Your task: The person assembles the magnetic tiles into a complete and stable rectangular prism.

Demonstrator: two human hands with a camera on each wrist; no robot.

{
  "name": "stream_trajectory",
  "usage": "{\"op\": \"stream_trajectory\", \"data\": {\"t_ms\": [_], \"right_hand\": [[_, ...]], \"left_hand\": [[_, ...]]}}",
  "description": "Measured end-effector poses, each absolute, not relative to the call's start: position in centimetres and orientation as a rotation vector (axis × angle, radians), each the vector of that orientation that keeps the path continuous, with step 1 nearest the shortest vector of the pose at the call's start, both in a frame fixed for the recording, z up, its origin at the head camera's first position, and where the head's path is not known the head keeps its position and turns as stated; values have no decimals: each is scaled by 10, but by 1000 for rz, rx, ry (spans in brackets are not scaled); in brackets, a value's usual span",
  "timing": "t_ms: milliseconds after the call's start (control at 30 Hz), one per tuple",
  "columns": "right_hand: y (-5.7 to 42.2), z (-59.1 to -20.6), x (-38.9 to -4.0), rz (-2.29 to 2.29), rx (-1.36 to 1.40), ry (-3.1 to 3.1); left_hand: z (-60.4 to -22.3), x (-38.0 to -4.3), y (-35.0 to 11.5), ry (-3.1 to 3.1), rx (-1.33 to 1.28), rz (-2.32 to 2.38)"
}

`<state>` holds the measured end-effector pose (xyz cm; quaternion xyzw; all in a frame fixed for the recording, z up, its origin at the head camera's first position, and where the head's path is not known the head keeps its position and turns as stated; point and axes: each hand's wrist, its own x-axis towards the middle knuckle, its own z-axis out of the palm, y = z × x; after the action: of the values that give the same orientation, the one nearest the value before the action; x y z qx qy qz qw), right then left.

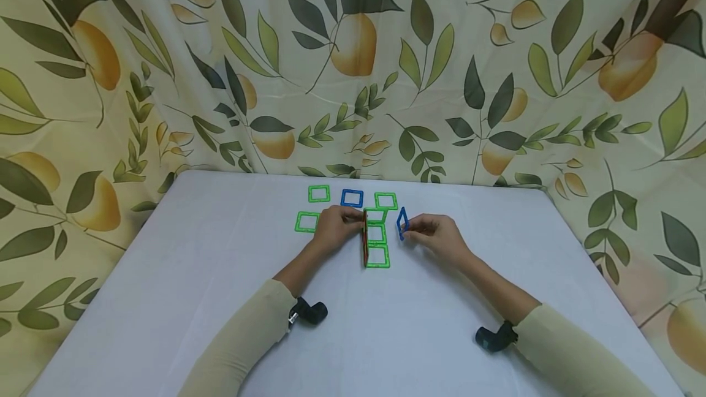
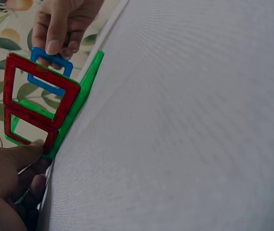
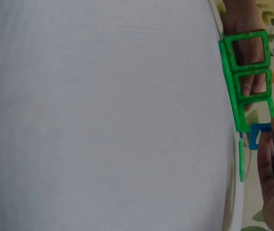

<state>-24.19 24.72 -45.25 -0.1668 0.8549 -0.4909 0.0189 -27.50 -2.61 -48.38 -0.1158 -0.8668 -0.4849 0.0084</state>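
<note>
Lower green frame (image 1: 306,231): flat on the white surface (image 1: 220,311), about 10 o'clock from the red frames, partly behind the left hand.
Upper green frame (image 1: 318,187): also flat, nearer 11 o'clock.
Left hand (image 1: 335,230): nearly closed, thumb and fingers gripping the red frames' edge.
Flat blue frame (image 1: 352,205): 11-ish o'clock.
Red frames (image 1: 364,244): standing upright, edge-on from the head view.
Green row (image 1: 377,244): right beside the reds, 3 o'clock.
Held blue frame (image 1: 399,218): tilted up, 2 o'clock.
Right hand (image 1: 438,233): pinching that blue one, thumb against fingers.
</note>
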Motion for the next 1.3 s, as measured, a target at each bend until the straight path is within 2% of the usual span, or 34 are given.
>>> {"op": "stream_trajectory", "data": {"t_ms": [1300], "right_hand": [[220,-458,-237,-1506,-613,2621]], "left_hand": [[-486,-276,-25,-2717,-337,-1515]]}}
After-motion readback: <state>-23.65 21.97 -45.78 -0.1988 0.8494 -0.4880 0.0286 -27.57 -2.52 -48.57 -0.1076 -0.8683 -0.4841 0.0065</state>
